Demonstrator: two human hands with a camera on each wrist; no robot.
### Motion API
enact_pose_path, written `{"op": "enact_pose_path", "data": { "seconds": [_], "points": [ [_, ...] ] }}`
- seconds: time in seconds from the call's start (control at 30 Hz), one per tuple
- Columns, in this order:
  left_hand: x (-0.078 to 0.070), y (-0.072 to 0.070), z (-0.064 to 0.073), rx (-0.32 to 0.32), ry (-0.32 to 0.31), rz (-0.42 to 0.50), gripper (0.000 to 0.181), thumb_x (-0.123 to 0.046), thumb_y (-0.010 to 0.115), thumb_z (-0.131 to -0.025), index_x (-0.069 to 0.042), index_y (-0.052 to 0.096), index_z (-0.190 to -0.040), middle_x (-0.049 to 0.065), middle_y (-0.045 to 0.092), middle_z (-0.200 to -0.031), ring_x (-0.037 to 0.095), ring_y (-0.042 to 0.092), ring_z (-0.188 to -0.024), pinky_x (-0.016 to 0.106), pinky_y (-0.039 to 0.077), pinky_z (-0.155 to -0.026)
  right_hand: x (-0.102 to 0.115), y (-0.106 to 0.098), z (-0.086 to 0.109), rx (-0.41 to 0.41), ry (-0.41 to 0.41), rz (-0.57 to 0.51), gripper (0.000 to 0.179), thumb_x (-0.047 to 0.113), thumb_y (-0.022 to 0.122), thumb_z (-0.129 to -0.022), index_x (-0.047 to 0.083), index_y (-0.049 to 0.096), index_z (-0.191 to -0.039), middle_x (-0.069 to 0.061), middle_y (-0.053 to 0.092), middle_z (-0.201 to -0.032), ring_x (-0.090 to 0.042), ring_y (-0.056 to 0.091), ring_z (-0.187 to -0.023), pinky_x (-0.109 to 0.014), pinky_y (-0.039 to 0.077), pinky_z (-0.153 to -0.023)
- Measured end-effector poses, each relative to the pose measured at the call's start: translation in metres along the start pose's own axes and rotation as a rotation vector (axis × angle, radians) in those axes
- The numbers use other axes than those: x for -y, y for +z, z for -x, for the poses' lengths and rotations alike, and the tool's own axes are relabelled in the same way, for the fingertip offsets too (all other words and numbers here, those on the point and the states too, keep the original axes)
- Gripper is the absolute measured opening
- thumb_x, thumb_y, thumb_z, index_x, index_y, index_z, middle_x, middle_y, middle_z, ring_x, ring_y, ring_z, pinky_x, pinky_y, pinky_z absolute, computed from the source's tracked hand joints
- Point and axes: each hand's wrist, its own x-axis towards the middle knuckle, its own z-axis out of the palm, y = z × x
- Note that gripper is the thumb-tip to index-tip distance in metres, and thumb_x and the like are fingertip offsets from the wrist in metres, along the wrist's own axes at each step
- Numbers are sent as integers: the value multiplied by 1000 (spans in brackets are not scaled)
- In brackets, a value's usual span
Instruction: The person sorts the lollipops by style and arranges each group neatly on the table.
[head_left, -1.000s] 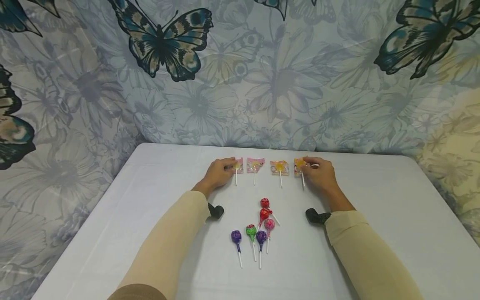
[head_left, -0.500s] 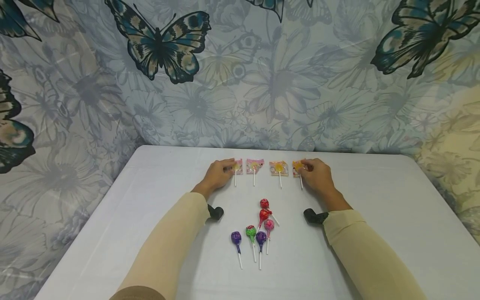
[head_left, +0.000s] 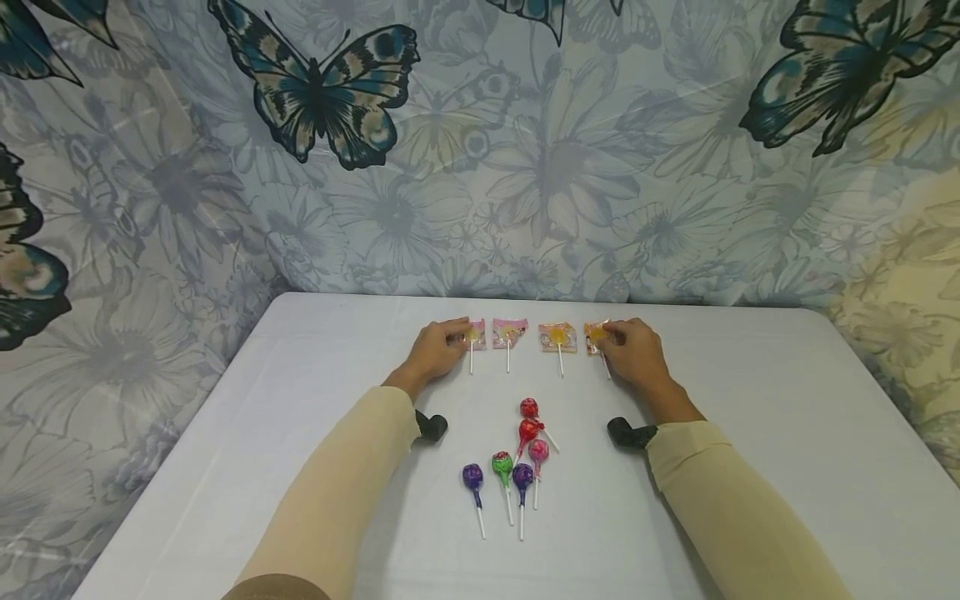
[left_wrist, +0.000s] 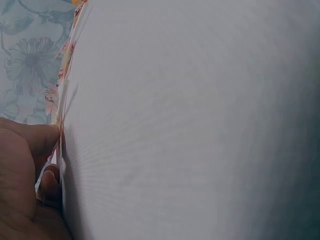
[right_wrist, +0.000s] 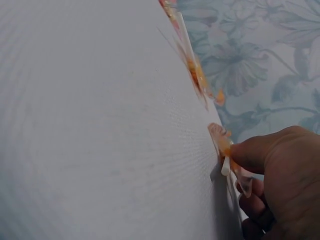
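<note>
In a row at the back of the white table (head_left: 750,375) lie flat lollipops in clear printed wrappers. My left hand (head_left: 435,348) holds the leftmost flat lollipop (head_left: 476,335) by its wrapper's left side; the left wrist view shows thumb and a finger at the wrapper edge. My right hand (head_left: 637,350) pinches the rightmost orange flat lollipop (right_wrist: 225,147), thumb on the candy and fingers curled beside it. Between them lie a pink-wrapped flat lollipop (head_left: 510,333) and an orange flat lollipop (head_left: 558,337), sticks toward me.
Nearer me lie several ball lollipops: a red one (head_left: 528,407), another red one (head_left: 528,431), a pink one (head_left: 538,451), a green one (head_left: 502,463), a purple one (head_left: 522,477) and a separate purple one (head_left: 472,477). A floral butterfly cloth (head_left: 562,167) hangs behind the table.
My right hand has shifted slightly left with the rightmost orange flat lollipop, whose stick has changed its slant a little. The left hand and the other lollipops stay in place.
</note>
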Motion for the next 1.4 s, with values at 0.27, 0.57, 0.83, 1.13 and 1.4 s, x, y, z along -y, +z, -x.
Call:
{"op": "enact_pose_path", "data": {
  "seconds": [0.27, 0.57, 0.83, 1.13, 1.4],
  "points": [
    [-1, 2, 2, 1, -9, 13, 37, -11, 65, -90, -13, 65, -127, -7, 53, -137, 19, 38, -134, 36, 22, -111, -1, -3, 4, 1, 24, -12, 33, 14, 64, -89, -7, 66, -115, -24, 54, -112, -41, 52, -104, -53, 40, -91],
    [-3, 0, 5, -12, -12, 32, 39, -11, 65, -89, -13, 64, -128, -6, 53, -137, 21, 40, -133, 38, 23, -111, 1, -7, 7, -5, 41, -12, 34, 14, 63, -90, -6, 65, -117, -24, 53, -112, -39, 52, -102, -52, 42, -89],
    [0, -2, 5, -41, -42, 127, 41, -13, 68, -85, -12, 65, -126, -6, 55, -135, 21, 54, -114, 35, 38, -100, 6, -15, 11, 11, 55, -32, 36, 15, 59, -91, -3, 63, -122, -22, 52, -114, -37, 52, -104, -52, 44, -87],
    [0, -15, 8, -100, -90, 255, 42, -16, 69, -87, -9, 63, -129, 9, 63, -118, 21, 55, -88, 32, 47, -73, 19, -33, 17, -13, -30, -62, 36, 15, 65, -91, -4, 62, -122, -24, 52, -115, -41, 54, -107, -53, 46, -84],
    [-20, -43, 15, -183, -14, 223, 44, -21, 72, -87, -12, 63, -129, 7, 58, -130, 23, 56, -94, 35, 47, -72, 35, -52, 22, -96, -137, -38, 35, 14, 66, -91, -3, 63, -121, -25, 56, -113, -40, 55, -100, -54, 46, -80]
  ]
}}
